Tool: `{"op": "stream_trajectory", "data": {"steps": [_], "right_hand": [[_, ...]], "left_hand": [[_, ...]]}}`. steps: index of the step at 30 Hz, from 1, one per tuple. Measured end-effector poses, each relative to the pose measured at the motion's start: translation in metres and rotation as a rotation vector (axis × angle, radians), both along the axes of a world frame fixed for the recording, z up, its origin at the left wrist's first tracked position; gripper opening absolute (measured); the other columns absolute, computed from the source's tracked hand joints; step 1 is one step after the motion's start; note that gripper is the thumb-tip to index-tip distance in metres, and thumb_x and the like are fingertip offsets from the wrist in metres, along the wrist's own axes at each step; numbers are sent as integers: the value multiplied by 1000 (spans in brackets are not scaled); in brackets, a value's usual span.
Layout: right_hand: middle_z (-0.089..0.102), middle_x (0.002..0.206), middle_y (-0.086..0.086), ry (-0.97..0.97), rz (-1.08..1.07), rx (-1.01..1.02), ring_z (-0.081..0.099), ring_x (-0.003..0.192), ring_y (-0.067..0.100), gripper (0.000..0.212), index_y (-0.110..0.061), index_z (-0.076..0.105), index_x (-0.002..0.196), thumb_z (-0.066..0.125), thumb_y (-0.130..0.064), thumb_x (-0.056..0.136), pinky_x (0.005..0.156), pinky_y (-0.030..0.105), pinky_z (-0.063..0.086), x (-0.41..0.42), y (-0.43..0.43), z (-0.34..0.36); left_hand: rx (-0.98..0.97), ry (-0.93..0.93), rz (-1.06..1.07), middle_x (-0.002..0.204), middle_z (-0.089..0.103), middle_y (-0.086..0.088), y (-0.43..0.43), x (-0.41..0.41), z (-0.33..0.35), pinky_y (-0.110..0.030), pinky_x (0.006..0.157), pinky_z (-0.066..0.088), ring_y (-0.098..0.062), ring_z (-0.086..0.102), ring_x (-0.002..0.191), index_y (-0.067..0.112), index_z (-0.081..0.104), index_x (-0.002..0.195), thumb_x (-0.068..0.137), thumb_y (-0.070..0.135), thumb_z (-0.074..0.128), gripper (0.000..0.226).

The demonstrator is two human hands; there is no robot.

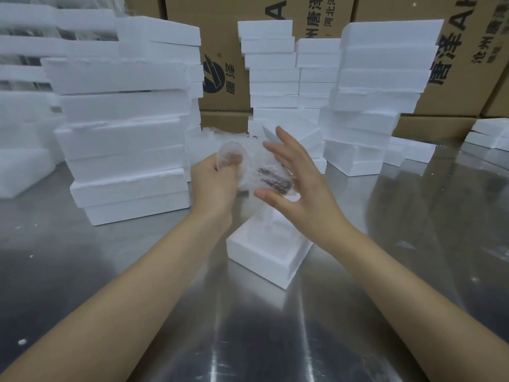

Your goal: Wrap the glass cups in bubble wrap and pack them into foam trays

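A clear glass cup swathed in translucent bubble wrap [257, 172] is held up in the air between both hands, above the near open white foam tray [265, 256] that sits on the shiny steel table [358, 312]. The bundle is blurred, so the cup's exact shape is hard to make out; a dark patch shows through the wrap near its right side. The left hand [213, 186] grips the left end of the bundle, its fingers curled around a rounded, wrap-covered part. The right hand [301, 186] is spread beside the right end, fingers straight and apart and thumb out below; whether the palm actually touches the wrap cannot be told. The foam tray below has a moulded hollow in it and lies tilted to the table edge, with something pale and indistinct in the hollow. To the left rises a tall stack of closed white foam boxes [124, 139], and further stacks of white foam pieces [369, 100] stand behind the hands and to the right. Behind them all is a wall of brown cardboard cartons [225, 64] printed with dark characters and a logo.
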State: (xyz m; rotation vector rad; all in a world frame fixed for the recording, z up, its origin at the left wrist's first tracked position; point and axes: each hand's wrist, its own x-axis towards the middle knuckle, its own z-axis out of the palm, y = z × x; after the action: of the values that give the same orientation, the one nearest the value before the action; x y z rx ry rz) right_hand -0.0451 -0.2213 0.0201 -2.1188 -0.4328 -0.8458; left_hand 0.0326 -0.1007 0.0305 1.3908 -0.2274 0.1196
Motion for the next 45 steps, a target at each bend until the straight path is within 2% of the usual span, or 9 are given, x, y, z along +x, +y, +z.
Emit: {"op": "stream_trajectory", "data": {"steps": [6,9,12,17,23,29,39,42,45], "right_hand": [[65,113,-2,144,77,644,66,102,17,27,-24,61,114,67,-15,88,81,35,57,9,-22,4],[66,115,11,291,114,823,67,103,25,32,-10,59,121,63,-19,91,77,31,56,11,-34,5],[70,105,11,350,194,789,68,91,20,27,-8,64,115,60,-23,93,75,31,55,12,-33,3],[71,108,10,371,302,679,68,97,20,27,-11,62,114,57,-29,95,76,27,54,9,-34,6],[71,110,-6,401,194,393,67,103,12,45,-20,62,118,78,-21,76,82,22,51,10,-26,-2],[73,104,-4,359,92,401,68,99,14,46,-19,63,115,79,-20,73,92,34,53,14,-24,-6],[69,108,-11,329,-27,146,65,98,1,59,-37,54,120,85,-24,71,85,23,52,11,-22,-4],[65,112,-17,285,-56,108,62,96,-8,55,-59,53,101,84,-29,66,78,10,46,10,-19,-2],[68,110,-14,285,-41,114,63,102,-1,52,-46,56,109,82,-27,68,89,24,51,11,-17,-3]], "left_hand": [[69,-23,-289,122,63,2,-5,-10,10,-38,100,48,-20,59,114,19,62,115,93,39,53,31],[360,-702,-84,120,45,18,2,-9,7,-14,104,32,-1,45,117,25,55,121,85,48,63,44],[636,-1011,-121,107,59,16,7,-1,1,-28,114,21,3,53,103,19,61,120,80,48,69,50],[644,-934,-176,81,58,12,5,3,-7,-5,104,17,20,41,99,17,40,145,91,24,63,59],[648,-731,-364,109,63,5,12,6,-4,-28,117,16,-10,46,123,20,32,149,95,36,41,57],[667,-795,-252,97,50,5,1,-1,-5,-11,85,33,-13,48,95,19,44,143,100,21,49,44],[682,-656,-329,53,49,13,6,3,-12,-54,111,30,-31,55,112,29,-11,152,98,27,43,77],[734,-640,-265,71,63,12,4,2,-14,-42,115,23,-30,19,146,37,-12,151,94,47,47,82],[743,-664,-258,111,67,-12,4,0,-11,-53,109,33,-39,27,141,36,-6,152,96,41,51,80]]}}
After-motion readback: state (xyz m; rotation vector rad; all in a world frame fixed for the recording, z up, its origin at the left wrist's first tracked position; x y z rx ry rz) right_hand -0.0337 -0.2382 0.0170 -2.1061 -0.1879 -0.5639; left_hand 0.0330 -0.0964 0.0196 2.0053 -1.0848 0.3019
